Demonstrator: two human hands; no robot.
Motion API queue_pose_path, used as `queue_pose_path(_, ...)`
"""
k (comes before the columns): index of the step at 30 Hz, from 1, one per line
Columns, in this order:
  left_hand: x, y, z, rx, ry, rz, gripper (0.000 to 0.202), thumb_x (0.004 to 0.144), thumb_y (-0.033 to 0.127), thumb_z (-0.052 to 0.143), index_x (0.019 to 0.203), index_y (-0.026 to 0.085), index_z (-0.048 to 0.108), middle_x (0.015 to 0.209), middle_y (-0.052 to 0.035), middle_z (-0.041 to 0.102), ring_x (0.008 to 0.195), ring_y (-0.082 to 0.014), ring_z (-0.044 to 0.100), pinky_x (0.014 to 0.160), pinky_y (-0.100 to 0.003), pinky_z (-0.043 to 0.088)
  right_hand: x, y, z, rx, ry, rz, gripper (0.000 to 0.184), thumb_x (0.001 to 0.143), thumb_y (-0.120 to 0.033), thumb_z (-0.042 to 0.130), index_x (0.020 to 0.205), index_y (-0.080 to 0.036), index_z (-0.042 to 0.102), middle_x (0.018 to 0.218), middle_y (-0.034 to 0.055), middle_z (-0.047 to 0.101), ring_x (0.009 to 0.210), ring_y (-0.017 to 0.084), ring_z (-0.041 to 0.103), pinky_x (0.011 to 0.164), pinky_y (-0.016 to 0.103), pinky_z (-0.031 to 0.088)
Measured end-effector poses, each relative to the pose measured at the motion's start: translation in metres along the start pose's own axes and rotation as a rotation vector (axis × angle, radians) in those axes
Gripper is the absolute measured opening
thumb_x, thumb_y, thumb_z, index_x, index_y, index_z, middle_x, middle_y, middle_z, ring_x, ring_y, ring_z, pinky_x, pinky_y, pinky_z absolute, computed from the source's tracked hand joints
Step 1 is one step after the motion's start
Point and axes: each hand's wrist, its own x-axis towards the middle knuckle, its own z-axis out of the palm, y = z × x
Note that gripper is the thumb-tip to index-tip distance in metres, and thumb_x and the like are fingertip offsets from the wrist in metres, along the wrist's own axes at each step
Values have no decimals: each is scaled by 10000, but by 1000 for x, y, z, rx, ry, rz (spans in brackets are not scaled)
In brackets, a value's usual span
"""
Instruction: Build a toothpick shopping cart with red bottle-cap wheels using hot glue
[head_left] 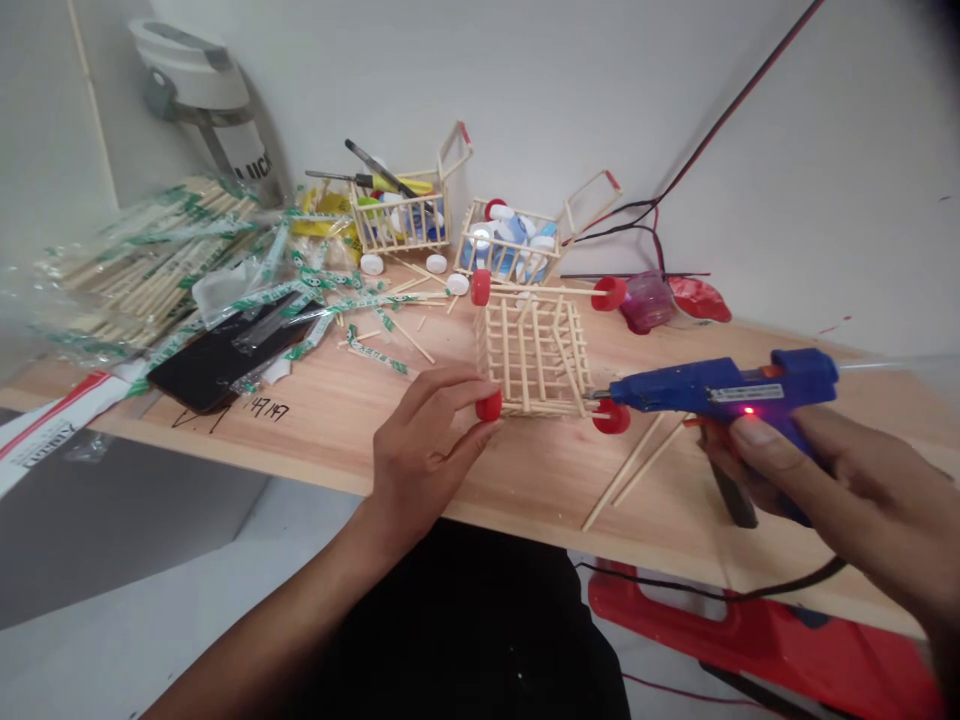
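Note:
A small cart made of wooden sticks (534,352) lies upturned on the wooden board (525,480), with red bottle-cap wheels on its axles. My left hand (424,450) pinches the near left red cap wheel (489,405) between thumb and fingers. My right hand (832,480) grips a blue hot glue gun (724,392), its red light on. The gun's nozzle touches the cart's corner by the near right red wheel (611,417).
Two finished stick carts (405,215) (510,245) holding tools and bottle caps stand at the back. Bags of chopsticks (142,265), green wrappers and a black phone (217,360) lie at left. Loose sticks (637,465), red and black cables, and a red object below the board at right.

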Motion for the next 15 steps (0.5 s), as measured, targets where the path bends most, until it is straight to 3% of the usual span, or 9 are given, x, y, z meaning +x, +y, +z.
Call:
queue_pose_path(4,0,0,1,1,2,-2,245,833,152,710,1072,190,666,1041,-65,692,1023,-173,656,921,-328,559,-3,-4,-4,-290,38,-182,560,882,-717,370,617,-248,525,469,-12,416,414,158,416,434,308,285)
queue_pose_path(8,0,0,0,5,-5,-12,228,841,152,701,1065,181,665,1043,-68,693,1029,-170,652,931,-324,552,-3,-13,-5,-417,107,-351,520,911,-664,368,602,-259,474,381,-48,305,322,146,325,412,308,238)
queue_pose_path(11,0,1,-1,24,-18,-19,230,847,155,695,1072,187,660,1060,-63,691,1042,-165,649,948,-318,544,0,-15,-8,-505,118,-463,493,914,-647,366,623,-261,463,375,-57,300,318,154,337,427,308,266)
queue_pose_path(15,-1,0,-2,12,-26,-20,237,835,126,699,1066,165,661,1053,-73,686,1039,-157,647,948,-294,538,2,-14,-12,-634,89,-460,500,918,-655,327,698,-245,510,411,-51,350,321,170,384,403,284,251)
